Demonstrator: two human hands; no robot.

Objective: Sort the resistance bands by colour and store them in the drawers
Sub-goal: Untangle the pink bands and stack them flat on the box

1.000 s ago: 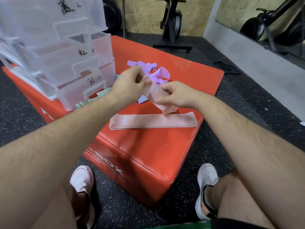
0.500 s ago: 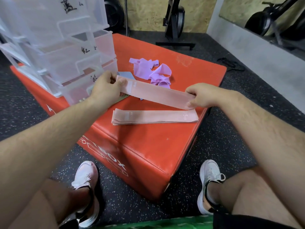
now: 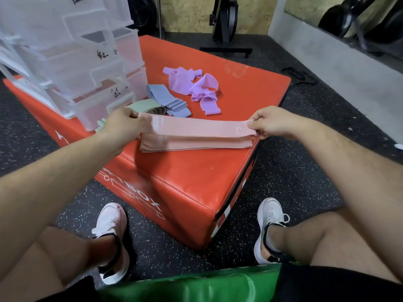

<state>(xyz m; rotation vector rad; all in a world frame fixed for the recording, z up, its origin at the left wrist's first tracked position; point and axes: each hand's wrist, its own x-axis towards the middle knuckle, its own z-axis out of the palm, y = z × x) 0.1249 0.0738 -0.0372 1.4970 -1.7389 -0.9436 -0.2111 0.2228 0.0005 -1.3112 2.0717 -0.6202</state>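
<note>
Tautly in the pinch of left hand (image 3: 122, 125) and right hand (image 3: 271, 123): pink band (image 3: 196, 127) with "15" print, above pink stack (image 3: 192, 145).

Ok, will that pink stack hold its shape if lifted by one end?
Probably not: the purple bands lie crumpled, so the material looks floppy. The pink stack is loose layers, likely to droop and fan apart. The held band spans flat only with left hand and right hand pinching it.

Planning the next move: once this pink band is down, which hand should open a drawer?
Left, likely: the left hand grips the pink band beside the drawers; the right hand holds its other end, farther away.
</note>
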